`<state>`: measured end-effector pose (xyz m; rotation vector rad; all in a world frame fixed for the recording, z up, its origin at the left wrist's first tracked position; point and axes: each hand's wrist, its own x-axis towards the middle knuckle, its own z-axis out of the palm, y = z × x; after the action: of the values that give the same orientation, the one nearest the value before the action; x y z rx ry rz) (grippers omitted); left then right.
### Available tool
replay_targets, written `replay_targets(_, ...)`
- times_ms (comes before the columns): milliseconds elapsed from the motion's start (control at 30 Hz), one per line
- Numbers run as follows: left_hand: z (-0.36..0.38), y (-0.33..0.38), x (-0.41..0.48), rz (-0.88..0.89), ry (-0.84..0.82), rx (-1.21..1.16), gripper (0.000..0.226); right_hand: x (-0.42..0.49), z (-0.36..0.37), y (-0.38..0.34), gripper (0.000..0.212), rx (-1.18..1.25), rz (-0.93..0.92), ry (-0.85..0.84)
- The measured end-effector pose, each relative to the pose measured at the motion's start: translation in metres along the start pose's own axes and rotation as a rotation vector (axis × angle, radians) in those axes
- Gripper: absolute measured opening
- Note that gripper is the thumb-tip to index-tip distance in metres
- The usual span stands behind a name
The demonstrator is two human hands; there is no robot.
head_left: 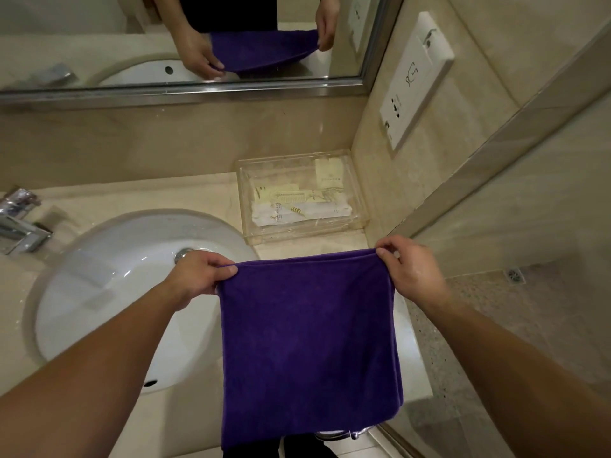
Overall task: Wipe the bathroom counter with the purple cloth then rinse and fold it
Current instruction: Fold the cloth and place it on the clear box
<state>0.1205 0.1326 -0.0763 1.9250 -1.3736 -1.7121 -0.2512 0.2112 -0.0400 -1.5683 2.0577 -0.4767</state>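
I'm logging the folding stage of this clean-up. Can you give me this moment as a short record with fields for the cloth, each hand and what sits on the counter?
cloth: purple cloth hangs flat in the air, right of the sink
left hand: left hand pinches the cloth's top left corner
right hand: right hand pinches the top right corner
counter: beige counter; faucet left of the sink
tray: clear tray holding packets, in the wall corner
mirror: mirror shows both hands and the cloth

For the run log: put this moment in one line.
left hand pinches cloth top corner | right hand pinches other corner | cloth hangs beside sink
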Motion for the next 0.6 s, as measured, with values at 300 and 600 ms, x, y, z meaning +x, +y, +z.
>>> replay_targets(300,-0.018,0.015,-0.026,0.04,0.016,0.038,0.004,-0.001,-0.02,-0.018,0.032,-0.181,-0.18,0.007)
replay_targets(600,-0.036,0.029,-0.08,0.132,0.058,0.092,0.003,-0.022,-0.061,-0.042,0.028,-0.166,-0.169,-0.116)
